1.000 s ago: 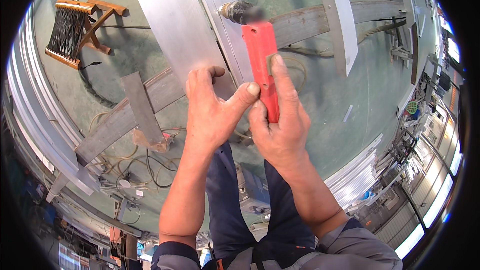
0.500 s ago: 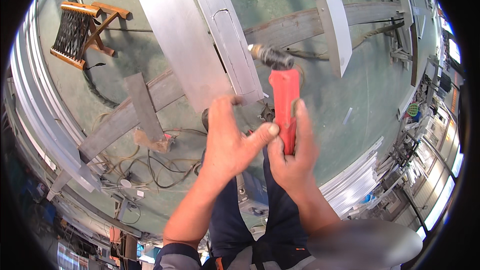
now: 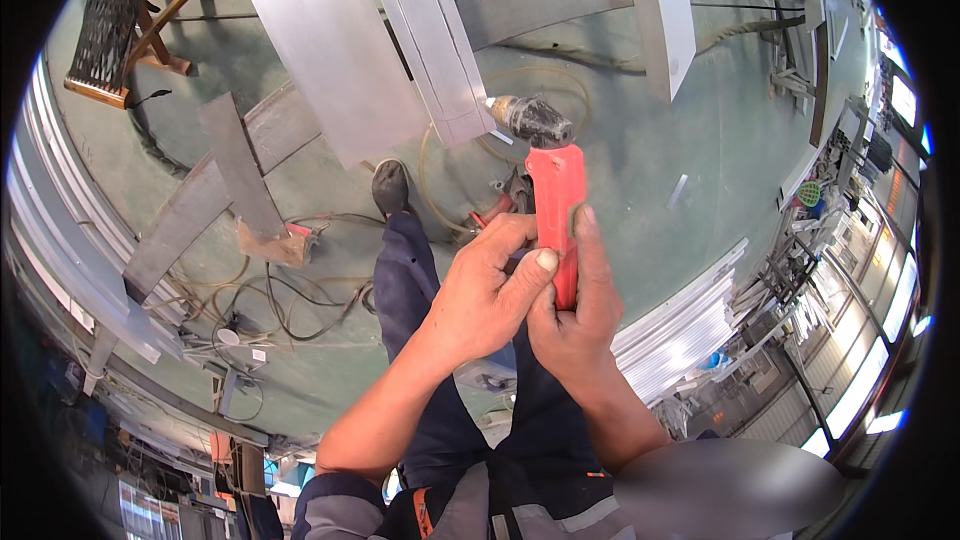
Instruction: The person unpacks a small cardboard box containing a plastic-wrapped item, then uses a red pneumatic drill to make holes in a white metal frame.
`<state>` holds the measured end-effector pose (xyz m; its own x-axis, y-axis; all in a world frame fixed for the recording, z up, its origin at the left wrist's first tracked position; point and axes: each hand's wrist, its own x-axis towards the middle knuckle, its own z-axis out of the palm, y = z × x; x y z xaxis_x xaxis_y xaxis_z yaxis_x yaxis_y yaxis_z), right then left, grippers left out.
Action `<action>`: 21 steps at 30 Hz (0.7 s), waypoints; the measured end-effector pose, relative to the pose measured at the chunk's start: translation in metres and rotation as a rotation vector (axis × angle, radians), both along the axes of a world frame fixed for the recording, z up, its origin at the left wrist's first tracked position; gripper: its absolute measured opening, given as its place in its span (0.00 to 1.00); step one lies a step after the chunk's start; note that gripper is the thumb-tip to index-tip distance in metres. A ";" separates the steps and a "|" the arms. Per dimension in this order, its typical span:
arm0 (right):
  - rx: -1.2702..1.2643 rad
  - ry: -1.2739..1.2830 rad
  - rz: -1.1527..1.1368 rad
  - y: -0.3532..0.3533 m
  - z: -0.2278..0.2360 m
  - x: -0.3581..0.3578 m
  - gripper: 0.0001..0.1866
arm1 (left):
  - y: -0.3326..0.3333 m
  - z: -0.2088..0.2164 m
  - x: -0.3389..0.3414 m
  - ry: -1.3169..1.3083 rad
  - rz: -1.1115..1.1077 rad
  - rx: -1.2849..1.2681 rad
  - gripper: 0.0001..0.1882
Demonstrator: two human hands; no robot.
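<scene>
A torch with a red handle (image 3: 556, 190), a dark head and a pale tip points up and to the left in front of me. My right hand (image 3: 582, 325) is closed round the lower part of its handle, thumb stretched along the side. My left hand (image 3: 485, 290) reaches the handle from the left; its fingers curl against it, partly hidden, and the thumb lies across near my right hand. Just left of the torch's tip is the near end of a long silver metal profile (image 3: 425, 40). Beside that profile lies a wide flat metal sheet (image 3: 320, 50).
Grey steel beams (image 3: 215, 190) support the metal pieces above the green floor. A wooden folding stool (image 3: 105, 40) stands at the far left. Another metal profile (image 3: 658, 25) lies far right. Hoses and cables (image 3: 290, 310) tangle at left; stacked profiles (image 3: 685, 325) lie at right.
My left hand has moved in from beside the sheet's near end to the torch handle, its fingers curling. The metal pieces now sit higher in view, and my shoe shows.
</scene>
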<state>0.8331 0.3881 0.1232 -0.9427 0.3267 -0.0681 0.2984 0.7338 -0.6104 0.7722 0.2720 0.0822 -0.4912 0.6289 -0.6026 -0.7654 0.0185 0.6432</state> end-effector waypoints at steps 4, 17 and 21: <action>-0.014 -0.010 0.003 0.000 0.002 0.001 0.39 | -0.001 -0.002 -0.001 0.146 0.013 0.019 0.17; -0.028 -0.021 -0.003 -0.003 0.000 0.002 0.40 | -0.008 -0.007 -0.006 0.243 -0.088 0.014 0.19; -0.013 0.008 0.013 -0.002 0.000 0.000 0.40 | -0.006 -0.003 -0.007 0.236 -0.040 0.022 0.17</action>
<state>0.8334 0.3860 0.1235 -0.9472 0.3139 -0.0653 0.2845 0.7292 -0.6223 0.7649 0.2657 0.0794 -0.5914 0.6623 -0.4600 -0.5928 0.0296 0.8048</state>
